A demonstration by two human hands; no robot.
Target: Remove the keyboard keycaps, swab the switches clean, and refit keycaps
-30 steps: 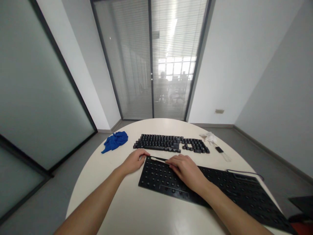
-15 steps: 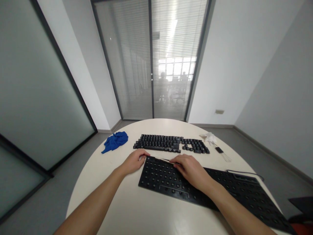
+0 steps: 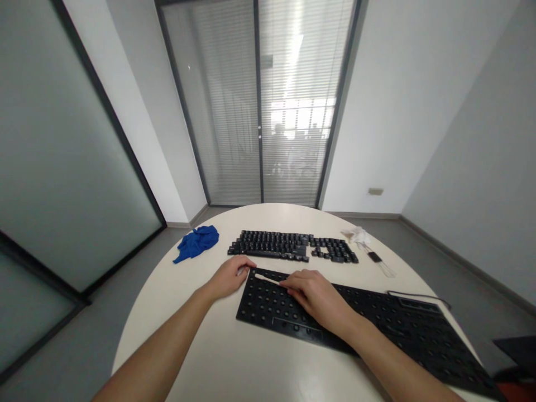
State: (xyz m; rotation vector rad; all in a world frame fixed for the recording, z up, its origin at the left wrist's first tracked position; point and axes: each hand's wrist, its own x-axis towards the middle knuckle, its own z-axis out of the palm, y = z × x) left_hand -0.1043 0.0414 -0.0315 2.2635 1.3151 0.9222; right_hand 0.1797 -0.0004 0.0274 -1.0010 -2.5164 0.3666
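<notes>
Right hand shifted left, keycaps beyond, blue cloth, white wad

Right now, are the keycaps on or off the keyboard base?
Off, where visible: the keycaps sit in rows beyond the bare keyboard base.

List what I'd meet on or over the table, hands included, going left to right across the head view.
Blue cloth, left hand, cotton swab, right hand, white crumpled tissue, wire keycap puller, black cable. Left out for overlap: keyboard base, loose keycaps.
</notes>
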